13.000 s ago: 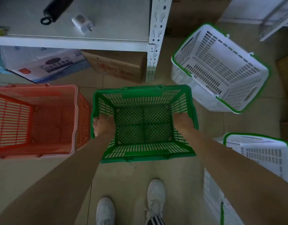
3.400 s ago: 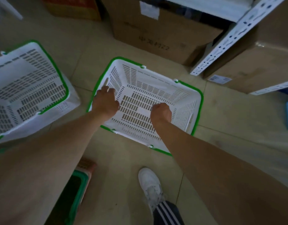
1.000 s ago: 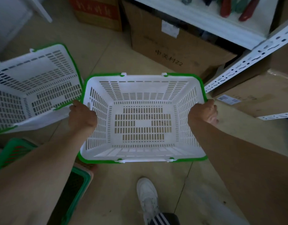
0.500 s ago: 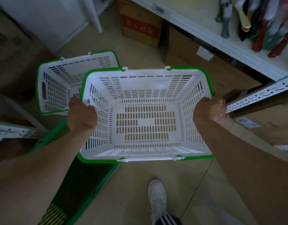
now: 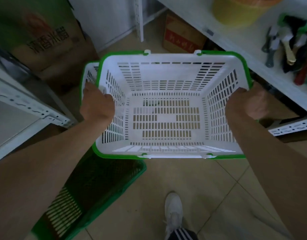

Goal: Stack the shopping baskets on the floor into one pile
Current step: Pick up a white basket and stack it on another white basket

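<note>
I hold a white basket with a green rim (image 5: 166, 78) in the air, level, in the middle of the view. My left hand (image 5: 96, 105) grips its left rim and my right hand (image 5: 247, 104) grips its right rim. A second white basket with a green rim (image 5: 89, 73) stands on the floor behind it, and only its left end shows past the held one. A dark green basket (image 5: 97, 184) sits on the floor at lower left, partly under the held basket and my left forearm.
A white metal shelf rack (image 5: 28, 108) stands at left with a cardboard box (image 5: 45, 35) behind it. Another shelf (image 5: 253, 54) at right carries tools and a yellow tub. A red-printed box (image 5: 182, 37) is ahead. My shoe (image 5: 173, 208) rests on bare tiles.
The held white basket has moved left and now covers most of the second white basket. Both hands keep their grip on its rims.
</note>
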Action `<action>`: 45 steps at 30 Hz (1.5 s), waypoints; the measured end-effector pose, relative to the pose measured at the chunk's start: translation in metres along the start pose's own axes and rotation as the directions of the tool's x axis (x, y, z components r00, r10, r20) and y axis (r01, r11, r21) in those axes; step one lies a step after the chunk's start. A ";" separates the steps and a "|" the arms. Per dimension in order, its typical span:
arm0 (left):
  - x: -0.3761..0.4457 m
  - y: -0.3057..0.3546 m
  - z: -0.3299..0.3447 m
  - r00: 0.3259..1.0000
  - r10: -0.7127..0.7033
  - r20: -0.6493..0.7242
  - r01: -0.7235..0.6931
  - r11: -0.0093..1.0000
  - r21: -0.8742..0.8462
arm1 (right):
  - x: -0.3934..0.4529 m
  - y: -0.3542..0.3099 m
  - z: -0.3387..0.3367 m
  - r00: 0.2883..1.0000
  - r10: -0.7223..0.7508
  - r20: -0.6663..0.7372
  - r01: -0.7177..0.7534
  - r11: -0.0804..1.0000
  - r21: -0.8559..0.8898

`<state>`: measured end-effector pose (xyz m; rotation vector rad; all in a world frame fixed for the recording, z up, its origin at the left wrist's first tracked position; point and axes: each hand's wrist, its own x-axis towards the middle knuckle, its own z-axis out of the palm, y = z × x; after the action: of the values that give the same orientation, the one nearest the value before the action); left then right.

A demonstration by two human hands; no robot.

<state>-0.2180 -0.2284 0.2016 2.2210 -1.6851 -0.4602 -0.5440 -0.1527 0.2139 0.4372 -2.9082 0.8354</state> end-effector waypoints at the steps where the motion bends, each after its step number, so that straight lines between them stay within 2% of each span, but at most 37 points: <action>1: 0.002 -0.002 -0.009 1.000 -0.003 -0.012 0.003 1.000 0.003 | -0.005 -0.007 -0.003 1.000 -0.012 0.006 0.012 1.000 0.008; 5: 0.013 -0.022 -0.043 0.997 -0.034 -0.065 0.036 0.999 0.040 | -0.032 -0.039 -0.012 0.997 -0.057 0.044 0.056 0.998 0.034; 11: 0.018 -0.076 -0.092 0.975 -0.162 -0.153 0.171 0.984 0.053 | -0.086 -0.082 -0.015 0.987 -0.113 0.118 0.099 0.988 0.121; 18: -0.006 -0.141 -0.134 0.938 -0.300 -0.172 0.308 0.951 0.024 | -0.147 -0.102 -0.015 0.939 -0.231 0.254 0.205 0.971 0.121; 21: -0.023 -0.169 -0.148 0.924 -0.339 -0.179 0.350 0.936 0.035 | -0.171 -0.109 -0.020 0.910 -0.265 0.319 0.251 0.964 0.084; 25: -0.046 -0.204 -0.165 0.887 -0.429 -0.172 0.439 0.898 0.024 | -0.206 -0.116 -0.022 0.847 -0.285 0.449 0.250 0.958 0.137; 28: -0.061 -0.231 -0.180 0.859 -0.473 -0.194 0.486 0.874 0.020 | -0.240 -0.118 -0.020 0.844 -0.375 0.383 0.367 0.925 0.097; 34: -0.089 -0.285 -0.198 0.792 -0.568 -0.224 0.584 0.812 0.006 | -0.297 -0.119 -0.010 0.751 -0.478 0.455 0.483 0.868 0.115; 41: -0.123 -0.330 -0.180 0.713 -0.675 -0.191 0.683 0.730 -0.028 | -0.338 -0.104 0.013 0.645 -0.570 0.510 0.600 0.790 0.125; 45: -0.138 -0.342 -0.155 0.706 -0.693 -0.143 0.698 0.716 -0.025 | -0.341 -0.089 0.031 0.605 -0.595 0.529 0.643 0.757 0.115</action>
<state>0.1092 0.0013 0.2016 2.7925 -0.7120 -0.4204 -0.1916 -0.1559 0.1790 1.8176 -2.8225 0.5087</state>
